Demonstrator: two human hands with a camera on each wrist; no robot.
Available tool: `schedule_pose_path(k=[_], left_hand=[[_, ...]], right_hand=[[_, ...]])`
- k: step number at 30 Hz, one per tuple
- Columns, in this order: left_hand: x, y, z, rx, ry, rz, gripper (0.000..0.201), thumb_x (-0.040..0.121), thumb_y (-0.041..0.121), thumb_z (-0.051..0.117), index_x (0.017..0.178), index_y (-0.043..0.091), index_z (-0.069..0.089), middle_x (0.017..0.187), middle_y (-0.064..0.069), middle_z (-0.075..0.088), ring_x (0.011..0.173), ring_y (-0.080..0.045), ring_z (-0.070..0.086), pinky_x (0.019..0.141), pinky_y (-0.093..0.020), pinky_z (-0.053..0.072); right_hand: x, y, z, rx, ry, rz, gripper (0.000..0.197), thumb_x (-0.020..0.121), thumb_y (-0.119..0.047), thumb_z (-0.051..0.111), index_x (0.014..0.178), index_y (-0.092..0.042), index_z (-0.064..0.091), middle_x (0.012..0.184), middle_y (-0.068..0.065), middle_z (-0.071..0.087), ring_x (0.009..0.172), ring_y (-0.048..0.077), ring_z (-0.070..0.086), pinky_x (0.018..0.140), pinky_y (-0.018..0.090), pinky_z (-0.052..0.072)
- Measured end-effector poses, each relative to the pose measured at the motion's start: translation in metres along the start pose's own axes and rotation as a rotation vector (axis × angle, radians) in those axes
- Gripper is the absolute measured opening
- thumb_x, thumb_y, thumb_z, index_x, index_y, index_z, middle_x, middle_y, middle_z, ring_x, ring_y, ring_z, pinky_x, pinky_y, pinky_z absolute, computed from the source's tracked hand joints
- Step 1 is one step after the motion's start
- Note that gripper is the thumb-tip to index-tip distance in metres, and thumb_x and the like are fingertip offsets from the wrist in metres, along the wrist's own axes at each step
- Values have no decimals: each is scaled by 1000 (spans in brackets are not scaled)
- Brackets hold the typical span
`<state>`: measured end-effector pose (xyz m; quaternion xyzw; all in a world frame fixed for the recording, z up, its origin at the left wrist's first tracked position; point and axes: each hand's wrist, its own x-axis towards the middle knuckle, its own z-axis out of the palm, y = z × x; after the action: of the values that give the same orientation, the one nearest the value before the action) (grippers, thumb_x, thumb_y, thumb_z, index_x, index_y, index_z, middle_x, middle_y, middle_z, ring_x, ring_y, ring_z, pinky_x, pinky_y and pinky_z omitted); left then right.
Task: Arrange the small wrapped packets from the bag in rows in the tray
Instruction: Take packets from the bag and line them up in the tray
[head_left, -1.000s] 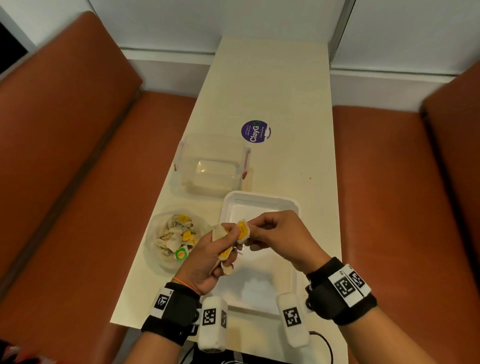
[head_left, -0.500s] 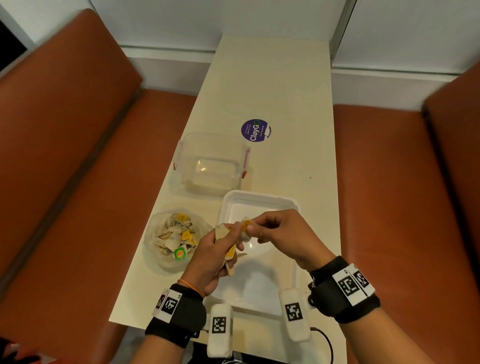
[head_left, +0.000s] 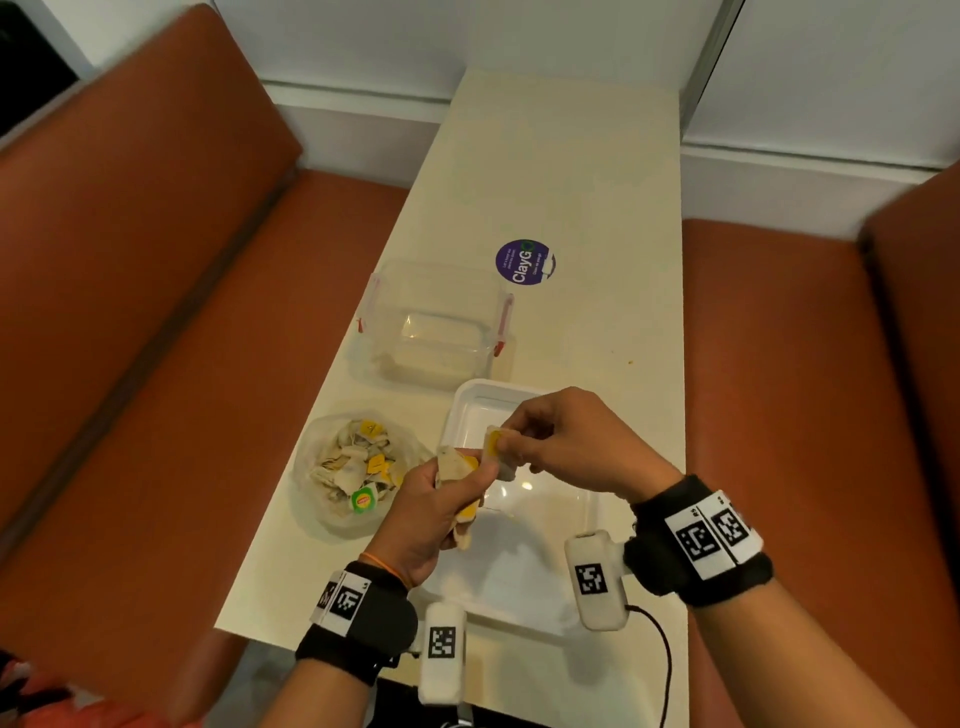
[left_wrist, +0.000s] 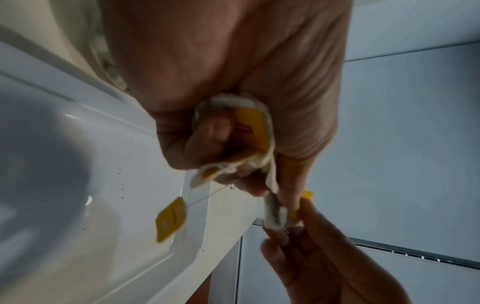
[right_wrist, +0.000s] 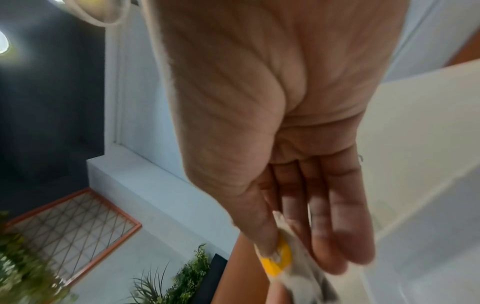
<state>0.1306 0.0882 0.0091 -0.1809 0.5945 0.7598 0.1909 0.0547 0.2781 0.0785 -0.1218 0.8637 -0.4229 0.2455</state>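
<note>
A cream desk (head_left: 561, 171) between orange booth seats carries a white tray (head_left: 582, 525). Left of the tray, a clear bag (head_left: 317, 467) holds tea bags. Above the tray, the left hand (head_left: 431, 514) clutches several tea bags (head_left: 457, 462); the right hand (head_left: 566, 441) pinches one tea bag (head_left: 493, 447).

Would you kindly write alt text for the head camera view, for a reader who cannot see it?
Over a white tray, the left hand grips a bunch of small packets while the right hand pinches one packet. A clear bag of packets lies left; an empty clear box sits beyond.
</note>
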Motion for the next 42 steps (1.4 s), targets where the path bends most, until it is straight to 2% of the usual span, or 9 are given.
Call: schedule_pose_path(k=[6, 9, 11, 17, 23, 28, 33, 38, 42], left_hand=[[7, -6, -7, -60, 180, -63, 29, 88, 42, 82, 107, 21, 78, 70, 0, 56, 53, -11, 43, 48, -22, 32], [7, -12, -19, -77, 241, -102, 21, 89, 39, 81, 84, 22, 71, 71, -2, 56, 50, -12, 42, 43, -19, 32], [4, -17, -28, -69, 248, -134, 24, 90, 37, 80, 84, 19, 67, 71, -3, 56, 48, -11, 44, 39, -18, 31], [7, -25, -55, -105, 169, -204, 41, 84, 47, 83, 112, 18, 73, 82, -2, 58, 58, -13, 41, 48, -24, 24], [18, -21, -62, -128, 81, -236, 67, 77, 50, 81, 129, 10, 68, 83, -3, 59, 54, -11, 41, 39, -20, 19], [22, -18, -68, -129, 52, -252, 73, 72, 53, 81, 128, 7, 68, 83, -5, 60, 53, -13, 42, 42, -21, 16], [17, -20, -73, -121, 34, -273, 71, 74, 57, 87, 124, 9, 71, 86, -7, 61, 54, -13, 42, 42, -21, 18], [8, -24, -69, -116, 43, -280, 68, 74, 53, 88, 125, 12, 70, 85, -6, 60, 56, -13, 42, 40, -19, 22], [3, -29, -63, -117, 52, -272, 61, 77, 50, 79, 125, 13, 71, 83, -5, 60, 55, -13, 42, 42, -22, 17]], right_hand=[[17, 28, 38, 400, 114, 130, 14, 98, -25, 70, 96, -12, 76, 88, 3, 79, 83, 19, 76, 83, 40, 64], [39, 50, 54, 413, 206, 179, 15, 100, -29, 68, 98, -15, 74, 92, 1, 78, 84, 18, 75, 87, 39, 63], [60, 67, 63, 347, 260, 202, 14, 100, -32, 67, 98, -19, 72, 95, -3, 76, 86, 17, 73, 86, 37, 61], [121, 100, 87, 147, 295, 214, 12, 103, -25, 63, 93, -20, 67, 89, -4, 69, 81, 13, 62, 67, 10, 40], [153, 117, 113, 143, 359, 260, 9, 93, -26, 69, 87, -22, 74, 84, -5, 74, 81, 17, 70, 79, 37, 58], [152, 115, 122, 250, 515, 292, 9, 93, -25, 75, 98, -21, 80, 87, -7, 75, 83, 11, 69, 84, 31, 56], [145, 111, 126, 341, 636, 287, 10, 91, -28, 78, 89, -19, 77, 79, -9, 72, 76, 9, 68, 78, 27, 56], [140, 111, 130, 457, 607, 275, 30, 79, -10, 87, 104, -24, 75, 92, -10, 74, 86, 6, 70, 78, 19, 59], [140, 110, 129, 412, 620, 272, 21, 86, -11, 83, 105, -15, 75, 90, -7, 73, 81, 4, 68, 69, 9, 54]])
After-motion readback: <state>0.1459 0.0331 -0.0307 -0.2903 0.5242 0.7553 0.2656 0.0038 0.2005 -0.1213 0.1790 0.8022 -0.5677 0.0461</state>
